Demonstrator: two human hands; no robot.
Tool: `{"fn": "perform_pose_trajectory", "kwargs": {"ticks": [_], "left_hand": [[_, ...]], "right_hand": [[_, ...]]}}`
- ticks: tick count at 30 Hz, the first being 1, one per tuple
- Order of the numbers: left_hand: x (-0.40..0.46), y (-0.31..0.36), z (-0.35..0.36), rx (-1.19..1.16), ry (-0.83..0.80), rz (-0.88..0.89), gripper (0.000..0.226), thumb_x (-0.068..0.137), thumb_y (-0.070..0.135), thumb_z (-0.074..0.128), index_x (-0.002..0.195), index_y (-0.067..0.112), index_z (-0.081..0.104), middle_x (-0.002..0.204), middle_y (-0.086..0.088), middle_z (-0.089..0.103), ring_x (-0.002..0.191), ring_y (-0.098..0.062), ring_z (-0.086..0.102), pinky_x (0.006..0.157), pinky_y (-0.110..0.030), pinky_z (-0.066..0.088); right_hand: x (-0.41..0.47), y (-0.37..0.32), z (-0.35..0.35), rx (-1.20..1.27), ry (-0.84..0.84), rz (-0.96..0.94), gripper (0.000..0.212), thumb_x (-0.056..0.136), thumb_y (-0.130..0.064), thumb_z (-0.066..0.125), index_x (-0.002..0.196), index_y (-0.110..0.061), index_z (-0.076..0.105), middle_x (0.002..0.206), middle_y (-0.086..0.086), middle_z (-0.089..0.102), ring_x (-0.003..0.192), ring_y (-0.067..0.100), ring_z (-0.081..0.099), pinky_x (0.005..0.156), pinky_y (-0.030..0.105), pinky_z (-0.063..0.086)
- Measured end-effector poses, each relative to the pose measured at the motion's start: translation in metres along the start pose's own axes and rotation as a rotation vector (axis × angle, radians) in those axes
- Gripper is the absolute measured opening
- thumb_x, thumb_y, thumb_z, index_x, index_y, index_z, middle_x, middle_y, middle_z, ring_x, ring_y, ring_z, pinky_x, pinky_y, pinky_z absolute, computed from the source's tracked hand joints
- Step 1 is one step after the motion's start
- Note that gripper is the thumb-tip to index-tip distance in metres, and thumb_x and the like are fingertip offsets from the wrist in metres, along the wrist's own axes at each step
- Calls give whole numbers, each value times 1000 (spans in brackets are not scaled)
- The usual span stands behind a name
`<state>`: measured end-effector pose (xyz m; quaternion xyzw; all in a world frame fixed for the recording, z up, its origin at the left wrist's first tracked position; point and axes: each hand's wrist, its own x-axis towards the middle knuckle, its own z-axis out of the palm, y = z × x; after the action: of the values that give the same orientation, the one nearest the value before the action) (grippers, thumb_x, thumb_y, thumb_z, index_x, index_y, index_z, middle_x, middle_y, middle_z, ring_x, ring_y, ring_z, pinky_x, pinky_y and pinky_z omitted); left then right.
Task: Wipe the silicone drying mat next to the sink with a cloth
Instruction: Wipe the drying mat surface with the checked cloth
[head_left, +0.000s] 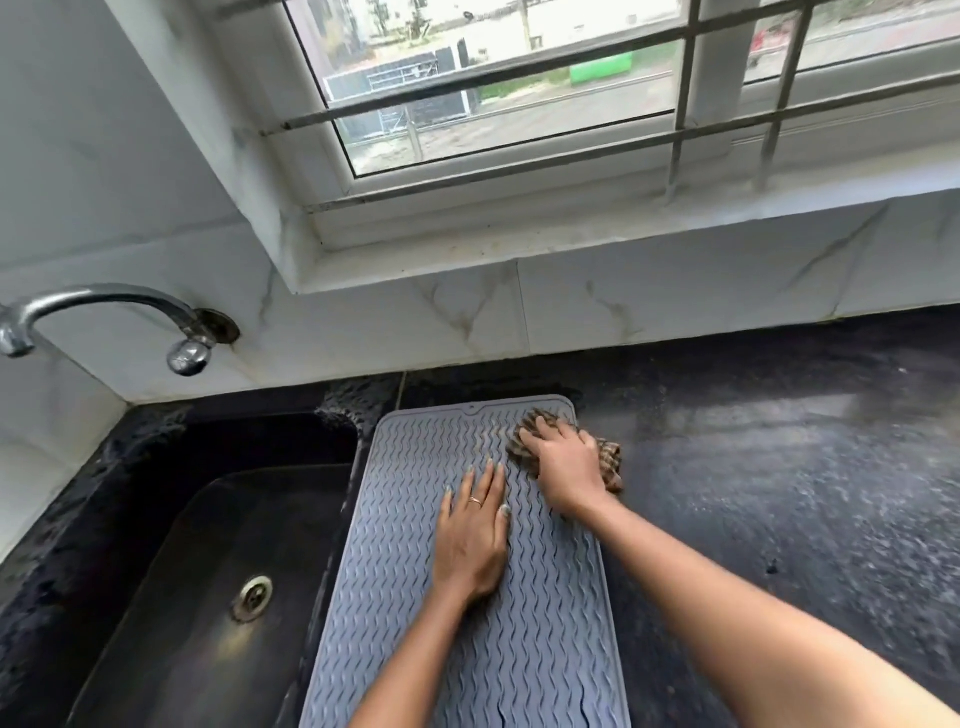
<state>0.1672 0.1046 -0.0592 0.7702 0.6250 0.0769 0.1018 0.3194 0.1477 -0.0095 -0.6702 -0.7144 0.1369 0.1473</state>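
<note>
A grey silicone drying mat (415, 613) with a wavy ridged surface lies on the black counter, just right of the sink (171, 571). My right hand (566, 467) presses down on a brown striped cloth (610, 462) at the mat's far right corner; part of the cloth sticks out past the mat's right edge. My left hand (472, 540) lies flat on the middle of the mat, fingers spread, a ring on one finger. It holds nothing.
A metal tap (104, 312) juts from the tiled wall above the sink, whose drain (253, 597) shows at the bottom. Black granite counter (779, 493) stretches to the right. A barred window (519, 93) with a ledge sits above the backsplash.
</note>
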Motion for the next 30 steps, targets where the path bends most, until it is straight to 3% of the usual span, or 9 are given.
{"fn": "perform_pose_trajectory", "kwargs": {"ticks": [6, 11, 14, 16, 18, 20, 23, 26, 30], "left_hand": [[2, -2, 3, 19, -15, -3, 52, 102, 36, 18, 147, 33, -7, 156, 15, -8, 148, -11, -3, 119, -35, -4], [-2, 3, -1, 17, -16, 4, 53, 101, 37, 17, 149, 33, -5, 159, 12, -4, 148, -11, -1, 119, -36, -4], [-2, 3, -2, 7, -25, -12, 53, 101, 36, 18, 149, 31, -5, 158, 11, -5, 149, -12, -2, 120, -37, -5], [-8, 4, -3, -7, -25, -21, 54, 101, 36, 21, 150, 28, -2, 160, 8, -2, 148, -12, -2, 120, -37, -6], [-17, 3, -2, -26, -5, -19, 54, 101, 38, 22, 150, 29, 1, 160, 9, -1, 148, -12, -3, 118, -36, -7], [-25, 3, -2, -38, 0, -19, 55, 101, 39, 24, 150, 31, 1, 159, 11, -1, 148, -11, -4, 118, -35, -8], [-26, 5, -5, -30, -2, -33, 54, 101, 40, 23, 150, 32, 1, 160, 12, 0, 148, -11, -2, 119, -36, -4], [-25, 6, -5, -18, 5, -47, 53, 101, 40, 21, 150, 32, 3, 160, 12, 3, 149, -11, 0, 120, -36, -2], [-24, 5, -4, -3, -5, -52, 53, 101, 39, 21, 151, 32, 5, 160, 11, 4, 149, -12, 2, 121, -37, 1]], "right_hand": [[-79, -16, 23, 105, 398, -20, 29, 64, 2, 75, 82, -19, 76, 90, 2, 76, 75, 25, 68, 67, 42, 51], [-141, -26, 17, 118, 298, -18, 24, 50, 3, 80, 55, -19, 71, 67, -7, 71, 57, 21, 61, 54, 33, 45], [-129, -23, 1, 320, 216, 158, 30, 65, 3, 62, 65, -24, 75, 71, -11, 73, 68, 11, 63, 70, 31, 47], [-110, -22, -15, 539, 348, 276, 37, 72, 4, 55, 73, -27, 76, 82, -12, 75, 75, 4, 61, 80, 30, 47], [-77, -19, -27, 460, 454, 247, 46, 76, 7, 53, 101, -26, 72, 115, -4, 69, 103, 12, 56, 95, 37, 39], [-44, -15, -31, 297, 189, 159, 63, 80, 7, 50, 135, -25, 49, 151, 3, 36, 136, 25, 29, 111, 47, 22], [-27, -8, -12, 18, -187, 90, 71, 89, -1, 46, 149, -25, 16, 160, 7, -1, 144, 34, 3, 112, 59, 10], [-45, -9, 15, -239, -28, 17, 54, 95, -11, 39, 146, -15, 23, 157, 14, 16, 137, 37, 24, 103, 56, 30], [-74, -15, 22, -229, 145, -8, 35, 90, -10, 48, 123, -18, 56, 137, 7, 51, 112, 31, 51, 84, 45, 42]]}}
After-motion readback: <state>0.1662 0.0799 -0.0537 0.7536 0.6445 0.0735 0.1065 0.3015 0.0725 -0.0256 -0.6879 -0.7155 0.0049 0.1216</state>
